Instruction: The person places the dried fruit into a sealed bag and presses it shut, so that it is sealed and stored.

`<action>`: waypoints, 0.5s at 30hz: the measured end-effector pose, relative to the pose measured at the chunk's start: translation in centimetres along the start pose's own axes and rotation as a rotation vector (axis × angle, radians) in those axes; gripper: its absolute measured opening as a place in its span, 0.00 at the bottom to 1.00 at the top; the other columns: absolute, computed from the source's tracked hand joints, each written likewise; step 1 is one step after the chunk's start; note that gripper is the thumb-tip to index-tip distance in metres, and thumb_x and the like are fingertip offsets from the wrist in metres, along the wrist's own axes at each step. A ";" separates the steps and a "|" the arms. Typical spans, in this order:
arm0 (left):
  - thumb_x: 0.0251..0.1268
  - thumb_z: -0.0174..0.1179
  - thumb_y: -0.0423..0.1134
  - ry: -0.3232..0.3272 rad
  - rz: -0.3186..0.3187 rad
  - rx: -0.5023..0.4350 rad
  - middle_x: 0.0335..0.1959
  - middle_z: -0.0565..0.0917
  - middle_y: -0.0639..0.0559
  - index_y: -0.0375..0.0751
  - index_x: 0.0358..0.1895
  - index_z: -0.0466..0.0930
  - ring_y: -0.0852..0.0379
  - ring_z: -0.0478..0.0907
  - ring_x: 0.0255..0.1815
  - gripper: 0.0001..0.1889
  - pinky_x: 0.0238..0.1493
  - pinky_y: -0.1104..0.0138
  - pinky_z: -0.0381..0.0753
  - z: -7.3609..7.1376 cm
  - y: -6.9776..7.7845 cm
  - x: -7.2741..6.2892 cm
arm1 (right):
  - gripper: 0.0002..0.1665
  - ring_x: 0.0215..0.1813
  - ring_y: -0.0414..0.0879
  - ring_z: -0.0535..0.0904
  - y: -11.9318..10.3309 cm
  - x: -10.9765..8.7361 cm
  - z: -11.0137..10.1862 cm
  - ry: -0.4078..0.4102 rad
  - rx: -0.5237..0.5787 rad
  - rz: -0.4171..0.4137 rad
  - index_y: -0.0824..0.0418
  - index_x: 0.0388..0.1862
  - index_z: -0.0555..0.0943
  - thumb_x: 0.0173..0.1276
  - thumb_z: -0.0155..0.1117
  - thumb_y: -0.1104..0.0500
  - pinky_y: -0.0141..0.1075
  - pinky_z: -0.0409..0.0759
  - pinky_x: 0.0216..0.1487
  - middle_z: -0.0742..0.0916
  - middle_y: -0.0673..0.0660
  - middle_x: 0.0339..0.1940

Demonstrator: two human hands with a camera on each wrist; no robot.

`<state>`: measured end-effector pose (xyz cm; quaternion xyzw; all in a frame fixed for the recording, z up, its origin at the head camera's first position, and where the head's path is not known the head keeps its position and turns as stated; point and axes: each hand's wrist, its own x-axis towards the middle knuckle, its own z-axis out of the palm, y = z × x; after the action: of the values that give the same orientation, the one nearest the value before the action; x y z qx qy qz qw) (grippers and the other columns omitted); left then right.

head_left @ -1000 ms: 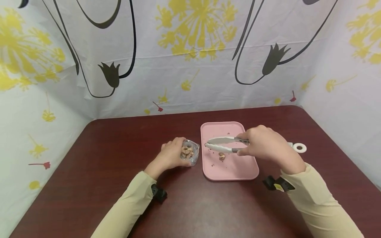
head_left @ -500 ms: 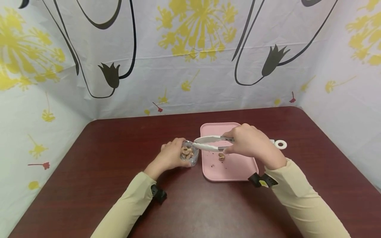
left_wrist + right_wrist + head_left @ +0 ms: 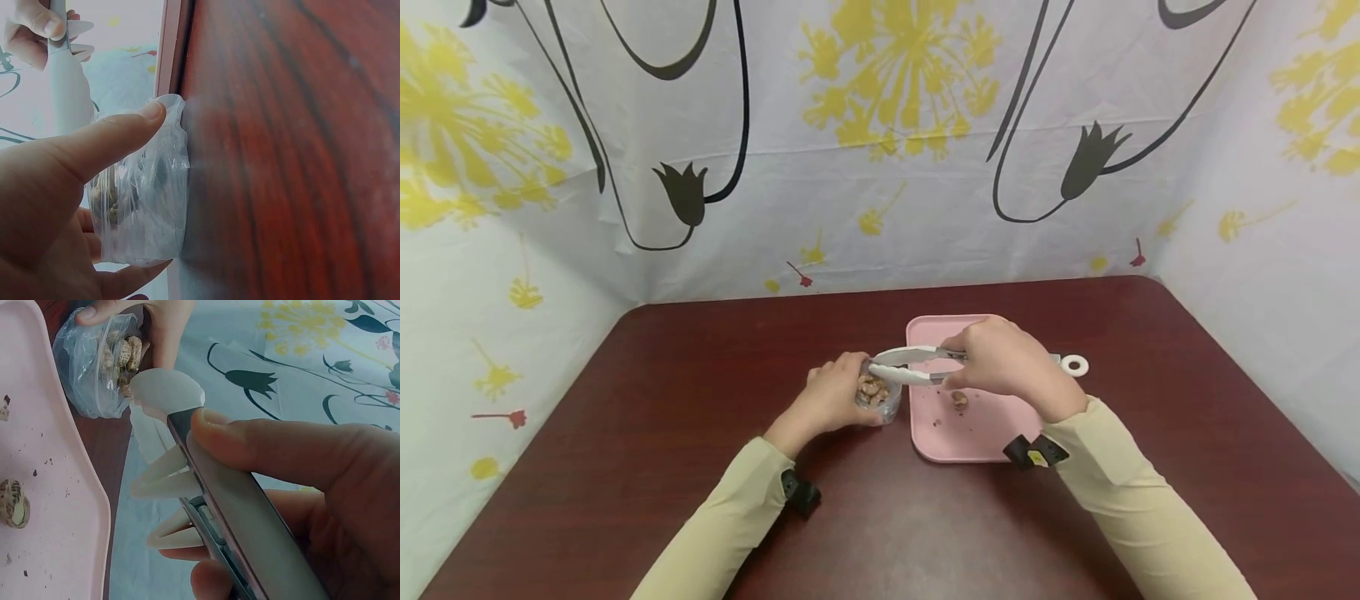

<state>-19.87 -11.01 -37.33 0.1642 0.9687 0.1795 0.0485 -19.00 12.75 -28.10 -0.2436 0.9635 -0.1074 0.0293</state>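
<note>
My left hand (image 3: pixel 831 396) grips a clear plastic bag (image 3: pixel 889 407) on the table, thumb on the near side and fingers round the far side. Inside lie several brown and cream, wrinkled pieces (image 3: pixel 872 389) that look like dried mushrooms. My right hand (image 3: pixel 1007 367) holds white and metal tongs (image 3: pixel 898 357) by the middle, thumb on one arm in the right wrist view. Their two white tips stand apart at the mouth of the bag. On the pink tray (image 3: pixel 936 448) sits one more such mushroom (image 3: pixel 14 506); whether the tips hold a piece I cannot tell.
Dark crumbs (image 3: pixel 51 460) are scattered on the tray, which lies right beside the bag. A dark red wooden table (image 3: pixel 737 350) carries everything. Patterned white cloth (image 3: pixel 820 192) hangs at its back and sides.
My right hand has moved left with the tongs, from over the tray to the bag's mouth. The left hand and the bag stay in place.
</note>
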 end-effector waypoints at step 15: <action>0.39 0.77 0.55 0.004 -0.003 -0.004 0.58 0.74 0.45 0.37 0.66 0.63 0.46 0.72 0.54 0.50 0.55 0.50 0.65 -0.1 0.3 -0.1 | 0.16 0.25 0.43 0.69 0.8 -1.3 -0.6 -0.017 0.047 0.069 0.45 0.36 0.86 0.44 0.75 0.50 0.35 0.66 0.27 0.77 0.45 0.17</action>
<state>-19.69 -10.82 -37.16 0.1624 0.9687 0.1819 0.0471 -18.30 14.13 -27.73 -0.2105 0.9682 -0.1268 0.0470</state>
